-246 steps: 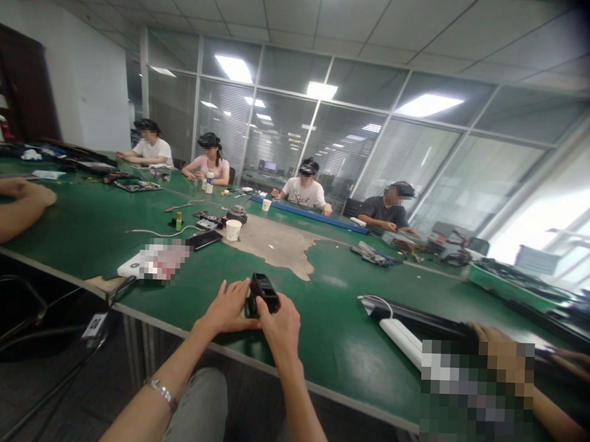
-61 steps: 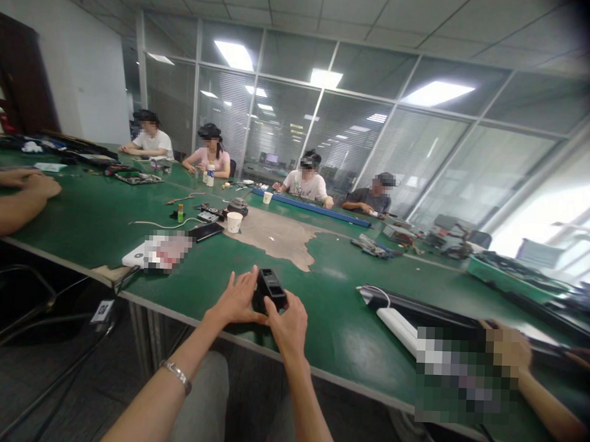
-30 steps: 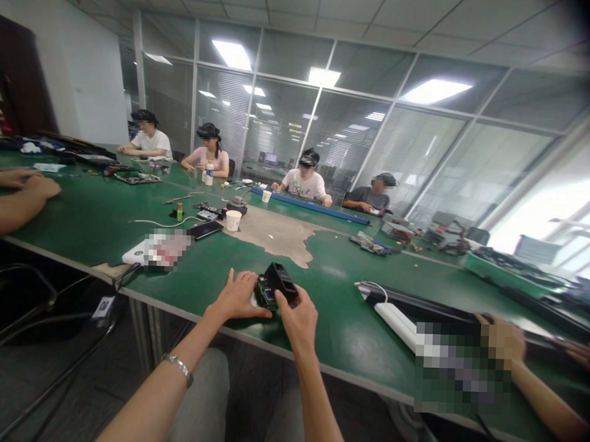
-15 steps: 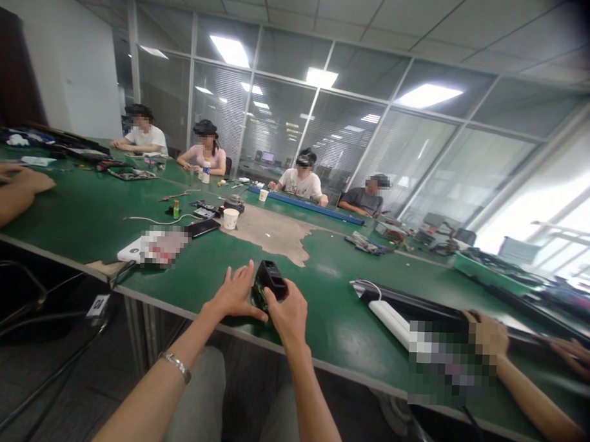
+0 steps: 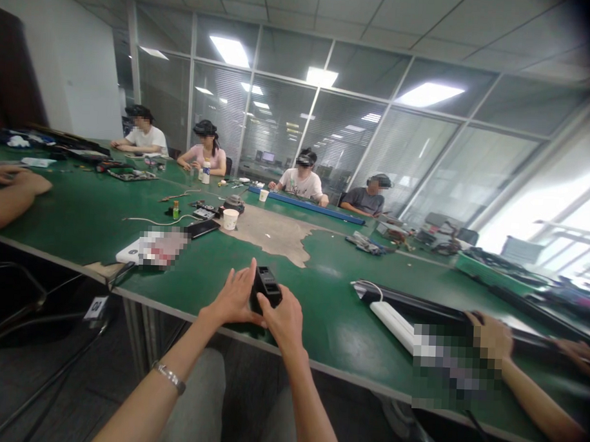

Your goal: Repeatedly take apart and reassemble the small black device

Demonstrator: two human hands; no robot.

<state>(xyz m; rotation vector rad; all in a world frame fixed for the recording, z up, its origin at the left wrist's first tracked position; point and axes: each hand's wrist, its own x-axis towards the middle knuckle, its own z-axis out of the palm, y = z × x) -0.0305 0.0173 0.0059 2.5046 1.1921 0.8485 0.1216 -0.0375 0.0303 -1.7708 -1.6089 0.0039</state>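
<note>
A small black box-shaped device (image 5: 268,287) with square recesses in its upper face is at the near edge of the green table. My right hand (image 5: 286,316) grips it from the right, thumb on the near side and fingers round the far right side. Along its left side is my left hand (image 5: 233,297), fingers stretched out and thumb reaching towards the right thumb. Those left fingers are close against the device; whether they press on it I cannot tell. The device's underside is hidden.
Left of my hands lie a white power strip (image 5: 128,249) and a black phone (image 5: 202,229), with a paper cup (image 5: 230,219) beyond. On the right, another person's hand (image 5: 491,337) rests near a long black part (image 5: 418,304) and a white strip (image 5: 392,324). Several people sit across the table (image 5: 321,299).
The black device has tilted and shifted slightly left and down, so the green part on its side no longer shows. Both my hands have moved a little, the right one leftward with it.
</note>
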